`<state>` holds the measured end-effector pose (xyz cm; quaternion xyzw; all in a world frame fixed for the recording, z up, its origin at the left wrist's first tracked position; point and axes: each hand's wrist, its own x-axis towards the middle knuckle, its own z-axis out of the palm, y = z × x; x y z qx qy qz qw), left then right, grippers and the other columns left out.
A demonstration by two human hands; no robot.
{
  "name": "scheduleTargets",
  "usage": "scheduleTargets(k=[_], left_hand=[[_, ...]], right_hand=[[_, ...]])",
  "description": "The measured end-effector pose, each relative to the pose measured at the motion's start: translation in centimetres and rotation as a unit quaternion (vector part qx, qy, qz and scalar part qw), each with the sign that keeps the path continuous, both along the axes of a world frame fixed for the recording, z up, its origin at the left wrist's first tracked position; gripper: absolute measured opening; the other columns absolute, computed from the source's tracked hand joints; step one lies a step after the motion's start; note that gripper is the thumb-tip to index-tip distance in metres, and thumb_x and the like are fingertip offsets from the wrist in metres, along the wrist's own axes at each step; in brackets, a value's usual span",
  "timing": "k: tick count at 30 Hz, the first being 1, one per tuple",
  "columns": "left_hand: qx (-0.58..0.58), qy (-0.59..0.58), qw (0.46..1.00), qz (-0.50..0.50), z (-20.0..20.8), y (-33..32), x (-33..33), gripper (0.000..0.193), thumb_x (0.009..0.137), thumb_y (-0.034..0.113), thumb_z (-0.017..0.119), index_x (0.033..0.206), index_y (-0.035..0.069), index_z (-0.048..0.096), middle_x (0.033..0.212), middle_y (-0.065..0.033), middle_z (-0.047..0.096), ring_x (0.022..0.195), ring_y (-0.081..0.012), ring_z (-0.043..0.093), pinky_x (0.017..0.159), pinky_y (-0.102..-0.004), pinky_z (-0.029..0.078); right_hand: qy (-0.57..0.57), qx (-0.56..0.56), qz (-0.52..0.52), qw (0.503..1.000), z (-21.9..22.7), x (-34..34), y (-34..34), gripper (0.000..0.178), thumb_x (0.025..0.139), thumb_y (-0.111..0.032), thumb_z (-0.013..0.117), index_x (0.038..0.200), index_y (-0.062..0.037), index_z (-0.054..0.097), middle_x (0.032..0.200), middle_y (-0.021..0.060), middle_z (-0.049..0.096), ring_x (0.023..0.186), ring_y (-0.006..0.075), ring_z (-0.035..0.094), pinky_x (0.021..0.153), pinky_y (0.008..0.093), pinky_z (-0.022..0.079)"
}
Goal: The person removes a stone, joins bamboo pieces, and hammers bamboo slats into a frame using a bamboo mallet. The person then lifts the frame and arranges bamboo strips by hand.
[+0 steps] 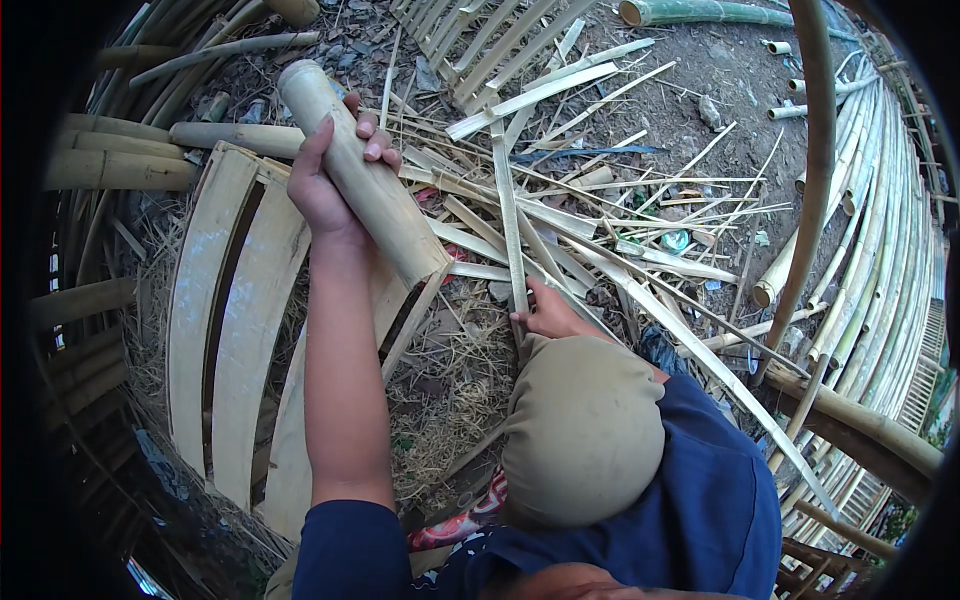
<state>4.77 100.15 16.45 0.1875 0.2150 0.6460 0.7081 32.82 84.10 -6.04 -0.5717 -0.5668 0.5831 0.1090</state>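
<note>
My left hand is wrapped round a short, thick bamboo section, tilted with its upper end to the upper left. The section's lower end meets the corner of a slatted wooden crate, which lies beneath my left forearm. Further right, my right hand closes on the near end of a narrow bamboo strip that points away from me. A rounded khaki cloth shape hides much of my right forearm.
Split bamboo strips lie scattered over the dirt ground. Long bamboo poles are stacked at the right, near a slanting upright pole. More poles lie at the left. A slatted panel rests at the far side.
</note>
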Motion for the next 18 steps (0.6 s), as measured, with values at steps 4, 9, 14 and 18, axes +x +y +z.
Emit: scheduleTargets(k=[4,9,14,18], left_hand=[[0.003,-0.003,1.0,0.001,-0.1,-0.2,-0.3,0.047,0.094,0.029,0.062,0.13,0.004,0.048,0.094,-0.0067,0.052,0.075,-0.0155,0.055,0.076,-0.0328,0.054],[0.005,-0.011,1.0,0.002,0.6,-0.2,0.4,0.049,0.093,0.023,0.065,0.133,0.002,0.045,0.095,-0.0066,0.049,0.077,-0.0134,0.052,0.074,-0.0294,0.053],[0.008,0.003,1.0,-0.003,0.0,0.2,-0.2,0.048,0.093,0.03,0.062,0.131,0.004,0.048,0.094,-0.007,0.053,0.075,-0.0158,0.056,0.076,-0.0337,0.054],[-0.002,0.004,1.0,-0.001,0.0,0.0,0.0,0.048,0.093,0.029,0.062,0.131,0.004,0.048,0.094,-0.007,0.053,0.075,-0.0158,0.056,0.076,-0.0339,0.054]], right_hand=[[-0.306,0.058,0.169,0.935,4.0,0.9,3.0,0.058,0.081,-0.039,0.083,0.124,-0.0046,0.063,0.095,0.0189,0.072,0.088,0.03,0.073,0.077,0.0444,0.056],[-0.328,0.39,-0.04,0.859,4.5,-0.1,6.7,0.074,0.076,-0.056,0.079,0.116,0.0036,0.06,0.11,0.023,0.065,0.108,0.0373,0.062,0.094,0.0482,0.047],[-0.445,0.24,0.06,0.861,2.8,-2.4,8.6,0.085,0.068,-0.066,0.075,0.115,0.0033,0.06,0.115,0.0212,0.061,0.113,0.0342,0.056,0.098,0.0585,0.038],[-0.424,0.181,0.042,0.886,2.2,-2.0,10.4,0.079,0.07,-0.056,0.079,0.115,0.0052,0.061,0.116,0.0215,0.064,0.115,0.0337,0.059,0.101,0.0508,0.042]])
